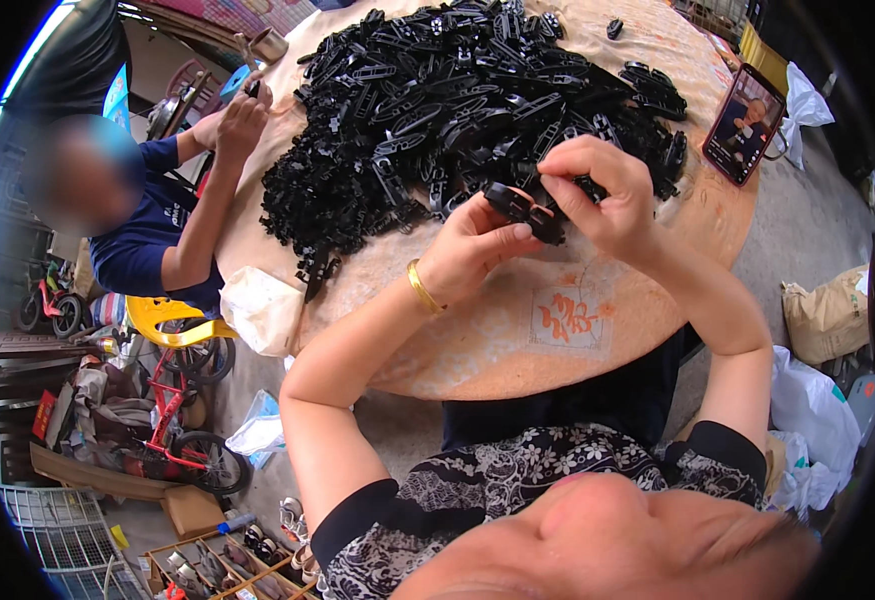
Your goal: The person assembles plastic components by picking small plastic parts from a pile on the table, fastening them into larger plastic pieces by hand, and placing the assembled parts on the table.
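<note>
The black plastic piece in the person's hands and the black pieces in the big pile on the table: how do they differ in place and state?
The held black piece is lifted above the round table, pinched between the left hand and the right hand; the pile of black pieces lies on the tabletop. The held piece is single and apart; those in the pile are tangled over one another. Both are black plastic and look like the same kind.

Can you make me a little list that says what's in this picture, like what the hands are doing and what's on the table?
Left hand: holds a black plastic clip
Right hand: pinches the same clip from above
Table: round, tan top
Pile: many black plastic clips heaped on the table
Phone: propped at the table's far right edge, screen on
Other person's hands: at the table's left edge, holding something small
</note>
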A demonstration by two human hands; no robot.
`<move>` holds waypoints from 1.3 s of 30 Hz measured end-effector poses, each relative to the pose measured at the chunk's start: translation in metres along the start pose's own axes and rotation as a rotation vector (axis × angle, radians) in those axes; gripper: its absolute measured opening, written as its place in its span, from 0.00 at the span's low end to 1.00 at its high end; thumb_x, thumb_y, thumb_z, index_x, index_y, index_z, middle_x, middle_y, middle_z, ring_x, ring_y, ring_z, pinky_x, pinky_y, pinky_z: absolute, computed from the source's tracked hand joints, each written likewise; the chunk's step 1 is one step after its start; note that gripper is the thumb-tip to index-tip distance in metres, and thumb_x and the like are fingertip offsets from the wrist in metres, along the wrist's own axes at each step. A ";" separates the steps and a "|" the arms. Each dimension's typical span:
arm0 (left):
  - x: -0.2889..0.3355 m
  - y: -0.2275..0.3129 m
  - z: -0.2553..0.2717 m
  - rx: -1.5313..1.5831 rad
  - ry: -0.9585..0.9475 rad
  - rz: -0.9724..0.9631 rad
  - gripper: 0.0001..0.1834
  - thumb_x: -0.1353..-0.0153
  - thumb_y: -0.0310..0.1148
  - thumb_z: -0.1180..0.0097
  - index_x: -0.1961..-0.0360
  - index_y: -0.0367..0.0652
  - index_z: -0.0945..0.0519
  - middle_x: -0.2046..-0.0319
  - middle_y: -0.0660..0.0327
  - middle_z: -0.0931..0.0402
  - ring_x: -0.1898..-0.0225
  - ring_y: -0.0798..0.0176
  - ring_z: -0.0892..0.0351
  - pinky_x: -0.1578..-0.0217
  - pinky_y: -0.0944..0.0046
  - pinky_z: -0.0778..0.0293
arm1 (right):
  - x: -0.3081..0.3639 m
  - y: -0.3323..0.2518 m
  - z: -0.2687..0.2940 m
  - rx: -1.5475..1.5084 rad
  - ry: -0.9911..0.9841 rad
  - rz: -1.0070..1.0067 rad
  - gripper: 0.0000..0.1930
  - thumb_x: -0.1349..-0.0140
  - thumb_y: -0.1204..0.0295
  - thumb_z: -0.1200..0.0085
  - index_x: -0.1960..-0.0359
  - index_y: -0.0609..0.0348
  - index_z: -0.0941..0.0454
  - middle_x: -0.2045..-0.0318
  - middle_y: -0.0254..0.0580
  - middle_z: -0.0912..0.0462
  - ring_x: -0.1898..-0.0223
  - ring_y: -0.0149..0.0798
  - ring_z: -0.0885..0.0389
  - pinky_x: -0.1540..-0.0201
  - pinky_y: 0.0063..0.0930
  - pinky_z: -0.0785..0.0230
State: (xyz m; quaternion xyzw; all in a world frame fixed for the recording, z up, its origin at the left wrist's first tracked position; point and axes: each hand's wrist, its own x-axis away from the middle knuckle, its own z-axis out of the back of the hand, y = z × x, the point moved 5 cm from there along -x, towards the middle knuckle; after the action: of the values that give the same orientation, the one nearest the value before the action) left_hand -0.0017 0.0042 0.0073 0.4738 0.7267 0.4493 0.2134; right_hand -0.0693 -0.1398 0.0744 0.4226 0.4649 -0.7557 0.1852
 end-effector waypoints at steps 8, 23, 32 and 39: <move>-0.001 0.001 0.010 0.045 0.048 -0.071 0.16 0.42 0.21 0.44 0.52 0.40 0.28 0.55 0.60 0.24 0.54 0.65 0.24 0.50 0.63 0.25 | 0.008 -0.006 -0.013 0.109 -0.140 0.137 0.07 0.54 0.82 0.41 0.71 0.61 0.22 0.72 0.41 0.20 0.71 0.41 0.22 0.70 0.28 0.28; 0.005 0.016 0.007 0.079 0.095 0.068 0.19 0.34 0.31 0.56 0.42 0.39 0.33 0.66 0.56 0.24 0.74 0.63 0.22 0.76 0.67 0.25 | 0.006 -0.006 -0.014 0.147 -0.262 0.273 0.11 0.56 0.82 0.40 0.69 0.57 0.21 0.70 0.34 0.20 0.66 0.40 0.24 0.67 0.27 0.29; 0.006 0.016 0.007 -0.195 0.056 0.171 0.18 0.34 0.34 0.53 0.46 0.35 0.29 0.69 0.58 0.24 0.78 0.69 0.26 0.81 0.73 0.31 | 0.013 -0.009 -0.015 0.282 -0.324 0.389 0.12 0.59 0.80 0.45 0.69 0.60 0.21 0.67 0.37 0.20 0.66 0.41 0.25 0.66 0.28 0.27; 0.008 0.025 0.001 -0.514 0.089 0.091 0.22 0.37 0.34 0.46 0.46 0.31 0.31 0.67 0.58 0.23 0.75 0.71 0.25 0.76 0.73 0.28 | 0.014 -0.015 -0.013 0.386 -0.330 0.484 0.10 0.57 0.78 0.45 0.69 0.59 0.22 0.68 0.35 0.21 0.65 0.38 0.25 0.67 0.25 0.27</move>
State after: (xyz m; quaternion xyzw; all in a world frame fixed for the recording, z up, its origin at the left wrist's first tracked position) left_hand 0.0082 0.0155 0.0289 0.4158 0.5756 0.6486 0.2741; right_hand -0.0808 -0.1196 0.0684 0.4198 0.1634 -0.8220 0.3483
